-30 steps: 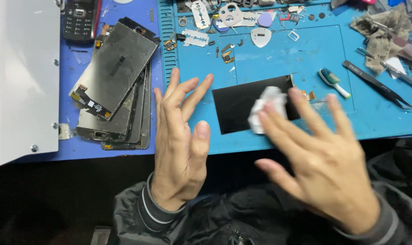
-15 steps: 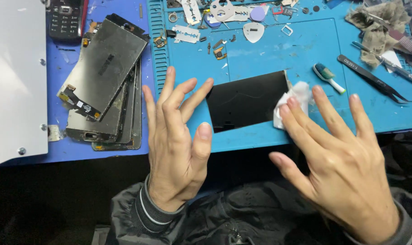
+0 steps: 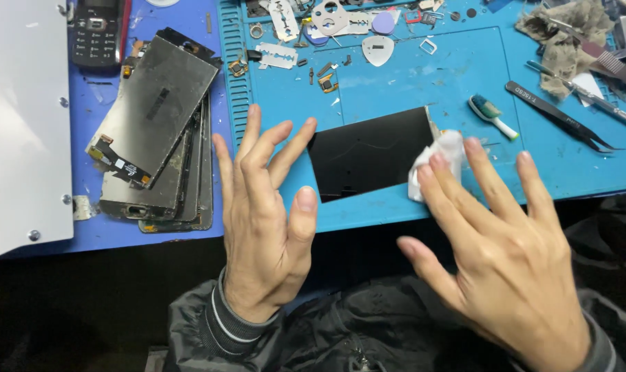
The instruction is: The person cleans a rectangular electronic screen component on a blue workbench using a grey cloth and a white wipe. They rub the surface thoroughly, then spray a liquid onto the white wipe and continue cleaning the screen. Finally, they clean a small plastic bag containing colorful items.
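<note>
While both hands hang above the near edge of the surface point(image 3: 154, 238), nothing is gripped. The left hand point(image 3: 261, 220) is spread wide, fingers fanned and pointing away, its grip wide and empty, just left of the black panel point(image 3: 371, 153). That panel lies flat on the blue mat point(image 3: 409, 76), close to the mat's near edge, between the 2 hands. The right hand point(image 3: 495, 241) is also splayed, grip wide with nothing clasped; whether its fingertips press on the white wipe point(image 3: 440, 155) or only hover over it, I cannot tell. The wipe sits crumpled at the panel's right edge, overlapping it slightly.

Off to the left, a stack of screens point(image 3: 154, 131) lies tilted, the top one grey with a small ribbon at its lower corner. A dark keypad phone point(image 3: 96, 31) lies at the far edge, and a white sheet point(image 3: 20, 117) covers the left side. On the mat, right of the panel, rests a small brush point(image 3: 492, 114), then black tweezers point(image 3: 557, 124) at a slant, with a frayed rag point(image 3: 568, 41) beyond. A razor blade point(image 3: 278, 58) and a pale pick point(image 3: 378, 49) lie among small parts at the far side.
</note>
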